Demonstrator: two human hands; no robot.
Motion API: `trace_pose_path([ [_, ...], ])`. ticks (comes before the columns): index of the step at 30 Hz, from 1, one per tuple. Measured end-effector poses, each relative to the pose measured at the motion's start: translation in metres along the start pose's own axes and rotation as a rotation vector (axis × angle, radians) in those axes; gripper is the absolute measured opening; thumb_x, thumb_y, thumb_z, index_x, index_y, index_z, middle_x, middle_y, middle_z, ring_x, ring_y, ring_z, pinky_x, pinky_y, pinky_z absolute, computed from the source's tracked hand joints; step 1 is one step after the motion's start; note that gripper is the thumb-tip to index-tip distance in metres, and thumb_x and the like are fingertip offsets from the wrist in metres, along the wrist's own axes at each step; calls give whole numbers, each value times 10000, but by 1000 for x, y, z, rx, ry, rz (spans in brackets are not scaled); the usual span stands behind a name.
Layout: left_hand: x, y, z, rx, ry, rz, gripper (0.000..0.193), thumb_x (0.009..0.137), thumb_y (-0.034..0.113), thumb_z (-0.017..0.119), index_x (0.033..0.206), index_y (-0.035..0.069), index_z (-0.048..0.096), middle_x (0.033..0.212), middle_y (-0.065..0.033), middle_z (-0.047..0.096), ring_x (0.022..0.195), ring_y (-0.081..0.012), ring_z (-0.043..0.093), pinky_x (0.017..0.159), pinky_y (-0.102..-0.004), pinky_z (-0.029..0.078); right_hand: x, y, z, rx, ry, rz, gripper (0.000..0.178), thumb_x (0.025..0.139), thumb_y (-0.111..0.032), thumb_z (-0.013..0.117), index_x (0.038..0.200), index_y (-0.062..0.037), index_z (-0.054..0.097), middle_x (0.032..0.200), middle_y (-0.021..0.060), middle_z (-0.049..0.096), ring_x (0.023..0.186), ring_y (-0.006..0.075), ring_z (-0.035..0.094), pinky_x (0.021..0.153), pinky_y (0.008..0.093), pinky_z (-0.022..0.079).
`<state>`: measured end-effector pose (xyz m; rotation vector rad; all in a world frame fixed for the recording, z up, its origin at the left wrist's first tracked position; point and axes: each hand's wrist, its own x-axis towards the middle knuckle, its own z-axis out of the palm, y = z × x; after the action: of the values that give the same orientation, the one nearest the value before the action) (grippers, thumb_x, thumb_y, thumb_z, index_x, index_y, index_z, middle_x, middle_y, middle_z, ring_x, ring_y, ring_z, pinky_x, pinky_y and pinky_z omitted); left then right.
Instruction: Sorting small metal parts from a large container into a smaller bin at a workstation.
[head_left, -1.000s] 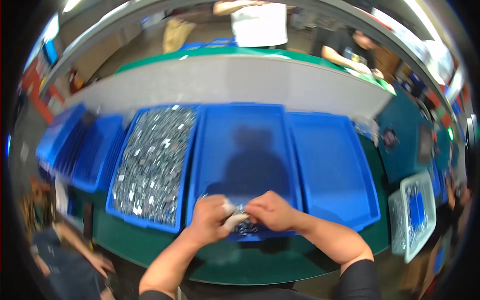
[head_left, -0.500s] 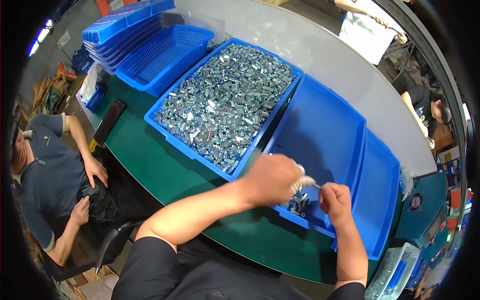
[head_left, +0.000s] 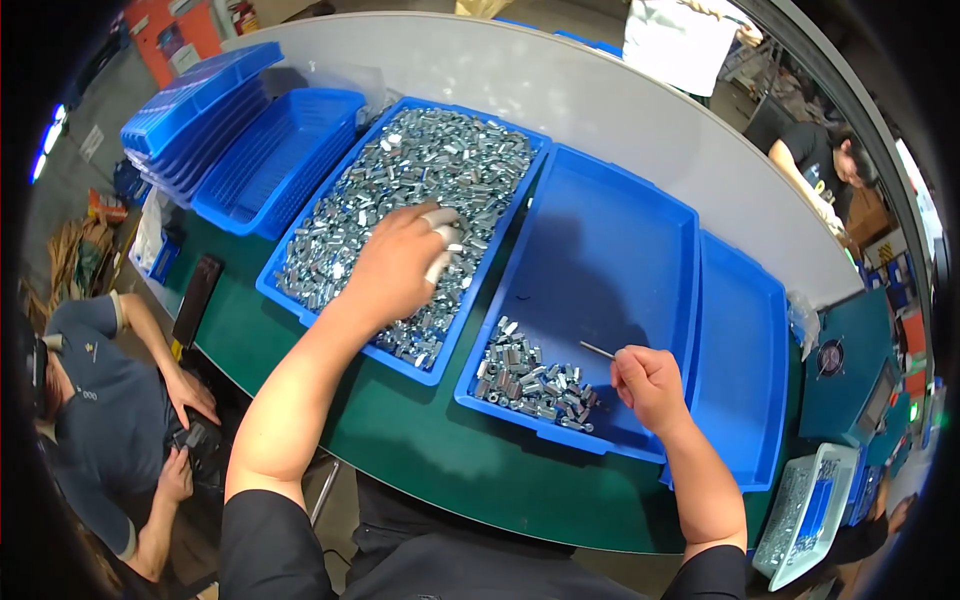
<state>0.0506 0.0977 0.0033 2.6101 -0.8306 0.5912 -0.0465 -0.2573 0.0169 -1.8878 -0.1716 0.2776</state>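
My left hand is over a blue tray heaped with small shiny metal sleeves. Pale finger cots cover some of its fingertips, which reach down to the heap with gaps between them. I see nothing held in it. My right hand is closed around a thin metal rod, whose free end points left. It hovers above the second blue tray. In that tray's near left corner lies a smaller pile of metal sleeves.
Another blue tray adjoins on the right. Stacked blue baskets stand far left, near a dark long object. On the right are a green machine and a pale basket. A co-worker sits at left.
My left hand has moved left from beside the rod to the full tray. The right hand still holds the rod over the second tray. The view has shifted, and the smaller pile shows more fully.
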Motion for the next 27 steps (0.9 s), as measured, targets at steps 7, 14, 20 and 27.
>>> trace_pose_path([
  [7,-22,-39,-23,-60,74,-208,155,935,51,619,1083,12,641,1282,-162,643,1169,-360,609,1001,-404,476,3,-3,-2,-52,14,-157,346,1000,-212,524,718,-28,600,533,4,497,507,67,464,486,266,360],
  [14,-40,-52,-26,-117,96,-272,167,959,65,566,1090,-6,643,1291,-200,629,1195,-359,586,1047,-409,426,5,7,3,-92,18,-234,388,1007,-258,540,699,-36,623,576,69,567,527,151,508,543,333,422],
  [20,2,15,-22,75,179,-97,262,955,98,589,1203,15,613,1354,-201,583,1245,-366,541,1085,-441,378,5,3,-1,40,105,-182,384,1006,-274,566,720,-34,659,599,77,582,549,152,505,558,338,421],
  [27,43,161,14,-444,-427,356,390,805,90,752,1178,69,641,1347,-145,577,1212,-365,549,1021,-453,431,24,12,-13,154,386,-163,326,1008,-241,578,787,-25,682,561,8,506,544,76,425,513,301,357],
])
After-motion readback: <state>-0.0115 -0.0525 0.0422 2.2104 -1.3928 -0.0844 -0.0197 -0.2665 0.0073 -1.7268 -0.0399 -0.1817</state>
